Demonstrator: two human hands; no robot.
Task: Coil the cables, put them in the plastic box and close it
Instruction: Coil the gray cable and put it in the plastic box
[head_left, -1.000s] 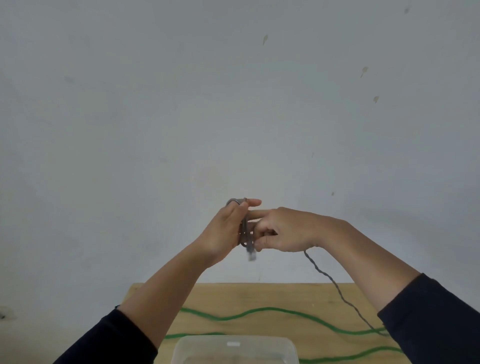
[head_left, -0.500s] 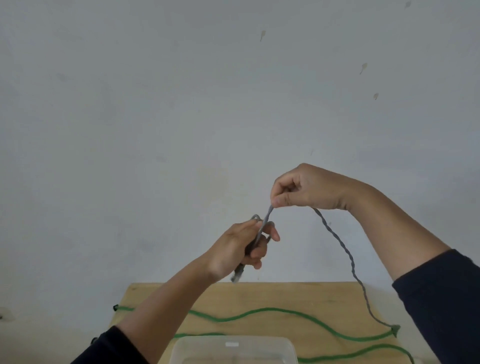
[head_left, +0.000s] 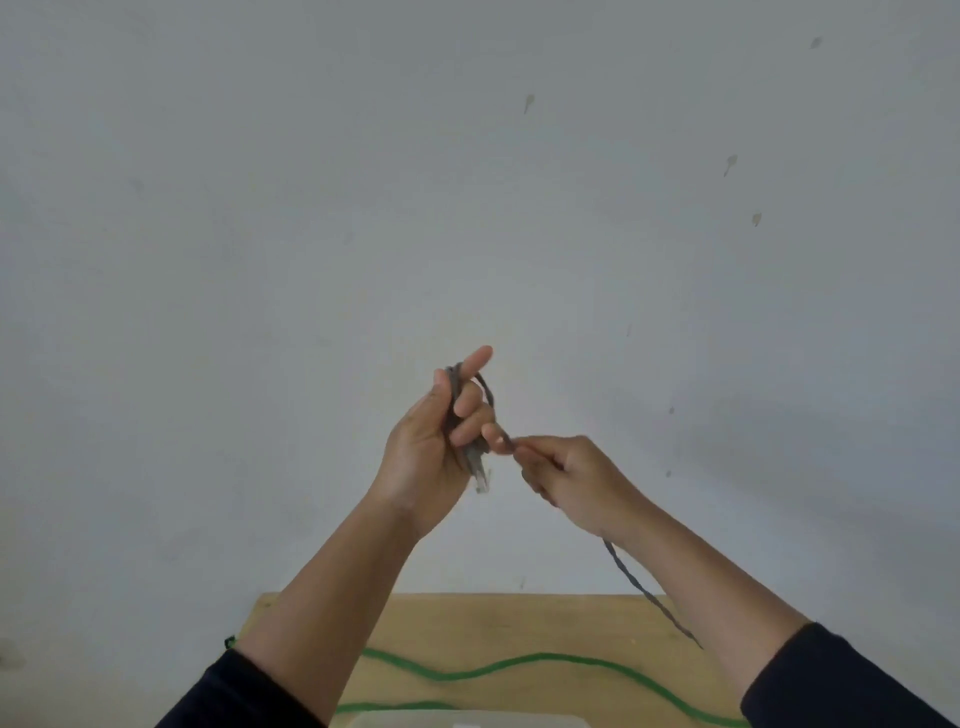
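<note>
My left hand (head_left: 434, 441) is raised in front of the wall and holds a small coil of grey cable (head_left: 631, 577), whose clear plug hangs below the palm. A loop runs over the extended index finger. My right hand (head_left: 571, 475) pinches the same cable just right of the left hand. From under the right wrist the cable trails down to the table. A green cable (head_left: 519, 662) lies in waves across the wooden table (head_left: 467, 618). Only the top edge of the clear plastic box (head_left: 467, 721) shows at the bottom of the view.
A plain grey wall fills most of the view behind the hands. The table's far edge lies against it. Both forearms in dark sleeves reach up from the bottom corners.
My right hand has come down from above and now sits level with the left hand's lower fingers. It has laid another loop of grey cable over the left index finger. The left hand rose slightly.
</note>
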